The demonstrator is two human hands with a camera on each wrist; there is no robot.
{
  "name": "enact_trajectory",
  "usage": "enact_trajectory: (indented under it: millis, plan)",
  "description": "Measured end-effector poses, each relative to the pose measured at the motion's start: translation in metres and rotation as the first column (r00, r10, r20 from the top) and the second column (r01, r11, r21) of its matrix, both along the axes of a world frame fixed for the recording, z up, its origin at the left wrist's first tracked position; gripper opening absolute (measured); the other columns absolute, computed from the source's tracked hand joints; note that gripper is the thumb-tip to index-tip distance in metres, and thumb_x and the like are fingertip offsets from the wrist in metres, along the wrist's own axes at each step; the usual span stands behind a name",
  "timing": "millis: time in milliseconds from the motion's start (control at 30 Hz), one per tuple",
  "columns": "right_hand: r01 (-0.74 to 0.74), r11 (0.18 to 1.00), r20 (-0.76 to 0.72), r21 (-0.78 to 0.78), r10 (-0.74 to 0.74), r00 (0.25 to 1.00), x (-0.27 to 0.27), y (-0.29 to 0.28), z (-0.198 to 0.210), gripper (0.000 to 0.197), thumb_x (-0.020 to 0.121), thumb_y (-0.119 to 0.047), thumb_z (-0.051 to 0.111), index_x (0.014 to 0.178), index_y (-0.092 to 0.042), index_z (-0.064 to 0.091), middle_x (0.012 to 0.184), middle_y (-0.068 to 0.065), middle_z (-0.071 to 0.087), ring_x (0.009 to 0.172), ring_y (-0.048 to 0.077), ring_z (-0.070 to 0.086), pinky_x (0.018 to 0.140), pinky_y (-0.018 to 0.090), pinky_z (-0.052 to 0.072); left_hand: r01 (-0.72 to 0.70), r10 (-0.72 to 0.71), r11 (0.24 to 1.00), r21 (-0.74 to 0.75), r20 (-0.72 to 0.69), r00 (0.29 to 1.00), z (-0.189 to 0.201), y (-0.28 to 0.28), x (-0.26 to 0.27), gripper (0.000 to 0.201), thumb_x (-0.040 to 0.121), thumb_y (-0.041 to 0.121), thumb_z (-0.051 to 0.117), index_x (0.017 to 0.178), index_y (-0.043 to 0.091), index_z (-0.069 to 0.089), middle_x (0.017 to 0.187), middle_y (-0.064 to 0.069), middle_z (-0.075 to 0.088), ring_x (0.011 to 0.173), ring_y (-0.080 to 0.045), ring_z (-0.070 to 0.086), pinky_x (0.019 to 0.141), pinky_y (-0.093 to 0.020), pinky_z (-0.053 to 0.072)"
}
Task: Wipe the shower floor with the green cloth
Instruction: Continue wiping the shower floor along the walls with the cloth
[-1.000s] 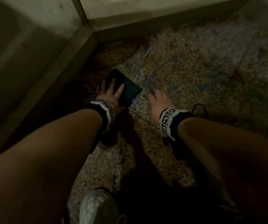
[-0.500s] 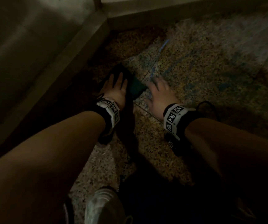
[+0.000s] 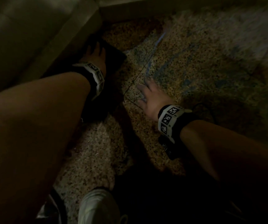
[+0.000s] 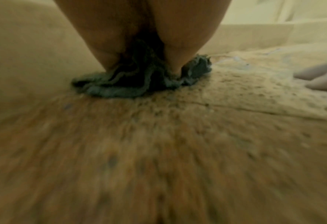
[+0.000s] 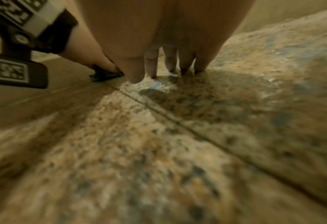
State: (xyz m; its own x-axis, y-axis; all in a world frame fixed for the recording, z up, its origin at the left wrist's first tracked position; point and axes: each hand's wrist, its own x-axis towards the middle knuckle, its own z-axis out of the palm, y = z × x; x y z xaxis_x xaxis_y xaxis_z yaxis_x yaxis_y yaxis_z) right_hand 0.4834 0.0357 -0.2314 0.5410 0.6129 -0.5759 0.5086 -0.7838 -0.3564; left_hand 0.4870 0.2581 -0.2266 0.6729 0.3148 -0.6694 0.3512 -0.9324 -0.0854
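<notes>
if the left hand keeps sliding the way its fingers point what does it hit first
Probably the raised curb along the shower floor's edge: the left hand, pressing the cloth, points at it from close by. Depth is dim.

No readable text was found; only black-and-white coded squares were seen on the wrist bands [image 3: 168, 120], without letters or numbers.

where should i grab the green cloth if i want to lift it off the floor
Pinch the raised, bunched fold at the green cloth's right end, coming from above and from the right. The rest lies flat on the shower floor under the left hand, which presses it with straight fingers, and the curb seems to block its left side. The right hand rests open on that side.
</notes>
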Motion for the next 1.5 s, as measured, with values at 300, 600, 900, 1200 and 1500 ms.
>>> enact_trajectory:
  millis: [300,600,900,1200,1500]
  plan:
    - [-0.034,0.999,0.041,-0.041,0.036,0.999,0.001,0.003,0.004,0.056,0.101,-0.038,0.036,0.151,-0.024,0.015,0.159,0.002,-0.002,0.147,0.022,-0.006,0.117,0.036,0.013,0.0,0.0,1.0,0.016,0.022,1.0,-0.003,-0.012,-0.059,0.063,0.099,0.015,0.033,0.151,0.011,-0.004,0.158,-0.011,-0.011,0.144,-0.037,-0.001,0.115,-0.046,0.008]
    - [-0.052,0.996,0.033,-0.072,0.055,0.998,0.0,0.005,0.005,0.055,0.102,-0.037,0.034,0.151,-0.023,0.014,0.16,0.004,-0.004,0.147,0.024,-0.005,0.117,0.035,0.009,-0.036,0.036,0.999,-0.004,-0.025,0.999,0.001,0.006,-0.025,0.062,0.1,0.018,0.035,0.151,0.007,-0.001,0.157,-0.017,-0.008,0.142,-0.042,0.0,0.114,-0.054,0.012]
    - [-0.135,0.986,0.063,-0.097,0.141,0.988,0.003,-0.003,0.003,0.059,0.102,-0.037,0.033,0.152,-0.026,0.005,0.16,0.003,-0.007,0.147,0.023,-0.004,0.117,0.035,0.012,-0.032,0.032,0.999,-0.029,0.007,0.999,0.005,-0.019,-0.047,0.062,0.101,0.02,0.032,0.152,0.014,-0.005,0.158,-0.01,-0.013,0.143,-0.041,-0.003,0.115,-0.051,0.007]
    - [-0.142,0.95,0.136,-0.278,0.185,0.973,0.003,-0.017,0.0,0.064,0.101,-0.046,0.025,0.151,-0.026,-0.009,0.158,0.002,-0.018,0.145,0.023,-0.013,0.118,0.034,0.003,0.014,-0.013,0.997,-0.069,0.027,1.0,-0.001,-0.035,-0.064,0.066,0.098,0.012,0.035,0.152,0.013,-0.004,0.157,-0.008,-0.016,0.143,-0.038,-0.008,0.116,-0.045,0.004]
    - [-0.088,0.979,0.101,-0.181,0.108,0.989,0.005,-0.018,-0.001,0.064,0.1,-0.042,0.036,0.152,-0.028,0.001,0.159,-0.001,-0.014,0.146,0.022,-0.011,0.117,0.036,0.012,-0.016,0.016,1.0,0.016,0.009,1.0,0.013,-0.042,-0.014,0.062,0.102,0.026,0.033,0.152,0.017,-0.003,0.158,-0.006,-0.009,0.145,-0.034,-0.002,0.113,-0.054,0.01]
